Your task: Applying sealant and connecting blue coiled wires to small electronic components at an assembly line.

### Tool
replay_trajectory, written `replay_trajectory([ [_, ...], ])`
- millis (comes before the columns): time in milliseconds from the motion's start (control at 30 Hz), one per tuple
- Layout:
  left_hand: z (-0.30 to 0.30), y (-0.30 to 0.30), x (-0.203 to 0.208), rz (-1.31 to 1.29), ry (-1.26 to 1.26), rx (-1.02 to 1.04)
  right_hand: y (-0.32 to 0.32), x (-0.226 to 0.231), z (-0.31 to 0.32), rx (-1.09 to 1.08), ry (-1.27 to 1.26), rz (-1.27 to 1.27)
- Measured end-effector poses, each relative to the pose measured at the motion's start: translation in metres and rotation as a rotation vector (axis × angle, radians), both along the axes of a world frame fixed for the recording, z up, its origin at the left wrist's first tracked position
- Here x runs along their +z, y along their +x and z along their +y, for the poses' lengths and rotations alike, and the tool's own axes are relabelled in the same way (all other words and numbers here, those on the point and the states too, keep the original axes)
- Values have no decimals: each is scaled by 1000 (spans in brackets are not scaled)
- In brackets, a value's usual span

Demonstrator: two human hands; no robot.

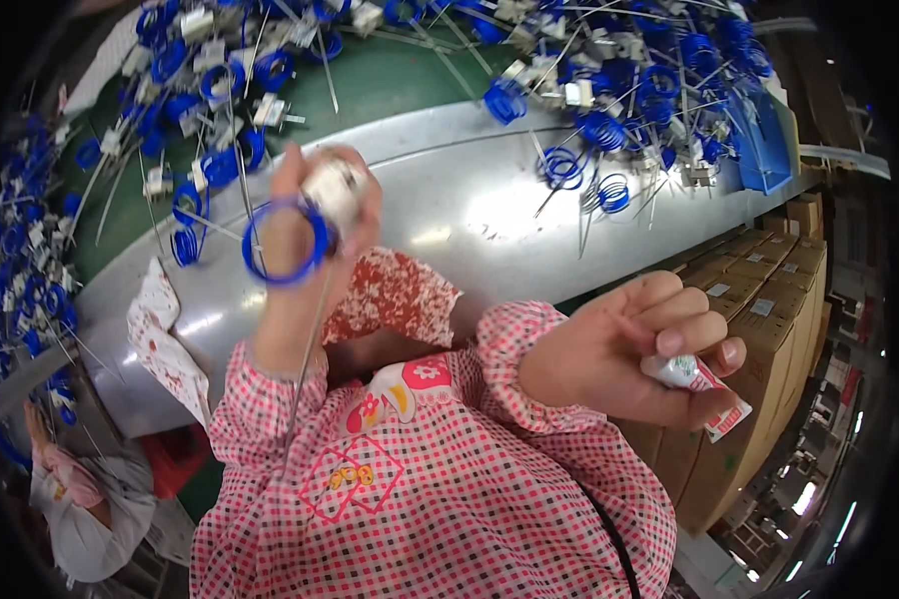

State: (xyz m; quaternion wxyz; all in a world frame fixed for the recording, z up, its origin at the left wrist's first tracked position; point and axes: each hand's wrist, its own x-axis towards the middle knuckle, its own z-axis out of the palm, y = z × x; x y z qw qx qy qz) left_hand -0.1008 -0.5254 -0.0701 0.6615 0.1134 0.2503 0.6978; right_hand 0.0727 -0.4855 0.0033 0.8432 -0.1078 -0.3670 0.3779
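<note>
My left hand [288, 250], slightly blurred, is raised over the near edge of the metal worktop. Its fingers are closed on a small white block-shaped part [335, 193]. A blue coil [253, 240] loops beside the wrist, and thin metal rods run up and down from the same place. Off to the right, my right hand [634, 344] is curled round a small white squeeze tube [681, 372] with red and green print. That tube points down and right, partly hidden by the fingers. The two hands are well apart.
Many blue-coiled parts with white blocks and thin rods [659, 85] lie heaped along the green belt [390, 80] and metal worktop [449, 200]. A blue bin [764, 145] stands far right, above stacked cardboard boxes [769, 329]. Another person [90, 519] is at lower left.
</note>
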Motion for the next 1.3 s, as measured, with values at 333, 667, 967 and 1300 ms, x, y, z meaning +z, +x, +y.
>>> replay_trajectory([
  [333, 206, 84, -2, 1630, 210, 480, 88, -11, 5, -359, -240, -57],
  [667, 188, -13, -36, 2161, 137, 734, 81, -20, 6, -285, -239, -57],
  [967, 183, -62, -56, 2922, -209, 131, 68, -9, -6, -208, -190, -40],
  [1300, 68, -84, -20, 2370, 237, -110, 73, -19, -7, -154, -202, -54],
])
